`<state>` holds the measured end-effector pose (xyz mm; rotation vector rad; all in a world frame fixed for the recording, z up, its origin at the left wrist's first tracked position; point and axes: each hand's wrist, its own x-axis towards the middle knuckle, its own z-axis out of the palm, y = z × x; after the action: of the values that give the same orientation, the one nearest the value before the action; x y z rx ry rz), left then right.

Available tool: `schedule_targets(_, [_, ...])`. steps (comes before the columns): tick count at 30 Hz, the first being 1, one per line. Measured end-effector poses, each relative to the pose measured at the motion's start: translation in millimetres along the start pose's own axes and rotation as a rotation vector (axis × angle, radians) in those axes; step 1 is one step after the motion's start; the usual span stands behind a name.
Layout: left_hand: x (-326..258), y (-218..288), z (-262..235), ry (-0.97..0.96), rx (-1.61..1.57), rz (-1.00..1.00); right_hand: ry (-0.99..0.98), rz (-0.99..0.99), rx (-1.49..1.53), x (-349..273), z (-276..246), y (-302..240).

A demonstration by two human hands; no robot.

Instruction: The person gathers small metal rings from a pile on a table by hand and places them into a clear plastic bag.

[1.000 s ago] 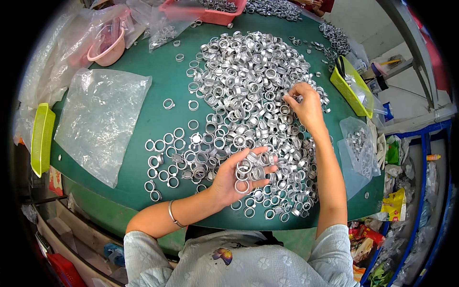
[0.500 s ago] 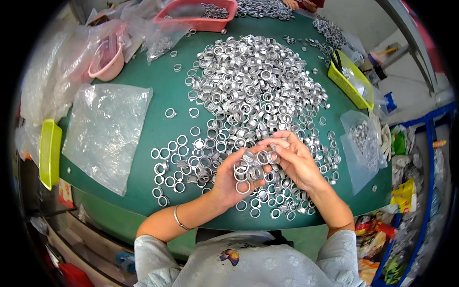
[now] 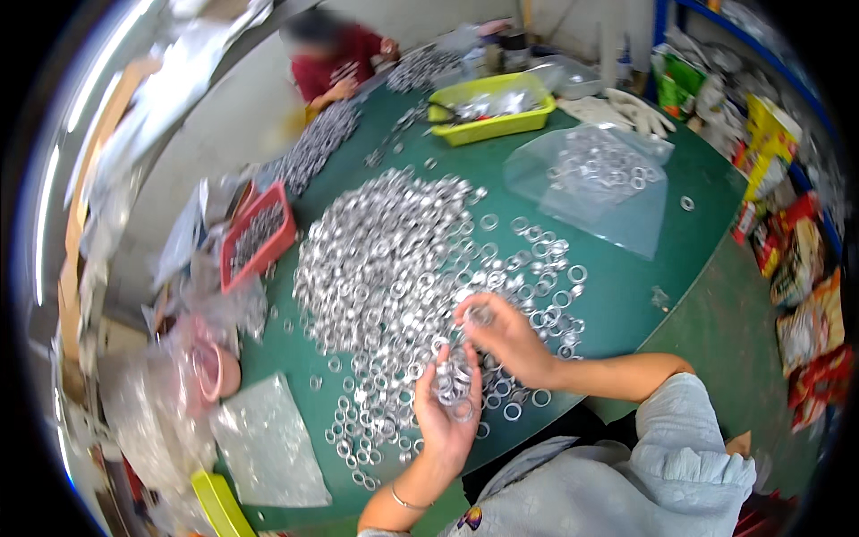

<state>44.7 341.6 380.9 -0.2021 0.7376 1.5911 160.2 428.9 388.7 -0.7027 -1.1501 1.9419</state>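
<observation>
A large heap of silvery metal rings (image 3: 385, 251) covers the middle of the green table, thinning into loose rings near me. My left hand (image 3: 447, 421) is cupped, palm up, around several metal rings (image 3: 454, 383) at the near side of the heap. Just beyond it and to the right, my right hand (image 3: 506, 336) has its fingers curled round a metal ring (image 3: 480, 315), or perhaps more than one; blur hides the exact number.
A clear bag of rings (image 3: 599, 170) lies at the right, near white gloves (image 3: 631, 112). Beyond are a yellow-green basket (image 3: 492, 107) and a co-worker in a dark red top (image 3: 335, 67). At left stand a red tub (image 3: 259, 234), a pink bucket (image 3: 217, 371) and a flat plastic bag (image 3: 273, 443).
My view has swung to the right, bringing the co-worker and the bag of rings further into sight. My right hand has drawn apart from the left, holding rings.
</observation>
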Motion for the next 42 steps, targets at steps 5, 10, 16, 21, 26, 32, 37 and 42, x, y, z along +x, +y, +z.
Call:
schedule_targets(5, [23, -34, 13, -0.072, 0.086, -0.154, -0.106, -0.667, -1.036, -21, -31, 1])
schedule_targets(10, [46, -50, 25, -0.137, -0.214, -0.283, 0.123, -0.789, -1.0, -9, -89, -34])
schedule_targets(16, [79, -38, 74, -0.095, 0.038, -0.202, 0.744, -0.821, -1.473, 40, -167, -68])
schedule_targets(21, [166, -59, 143, -0.11, 0.28, -0.212, 0.744, -0.868, -1.45, 51, -202, -55])
schedule_targets(26, [215, -101, 212, -0.389, 0.224, -0.257, 0.793, -1.056, -1.229, 49, -201, -73])
schedule_targets(32, [183, -128, 229, -0.413, 0.472, -0.171, 0.801, -1.114, -1.195, 48, -201, -75])
schedule_targets(37, [157, -91, 192, -0.427, 0.685, 0.065, 0.791, -1.121, -1.16, 52, -204, -69])
schedule_targets(42, [87, -78, 117, -0.997, 1.925, 0.775, 0.735, -1.145, -1.117, 47, -203, -67])
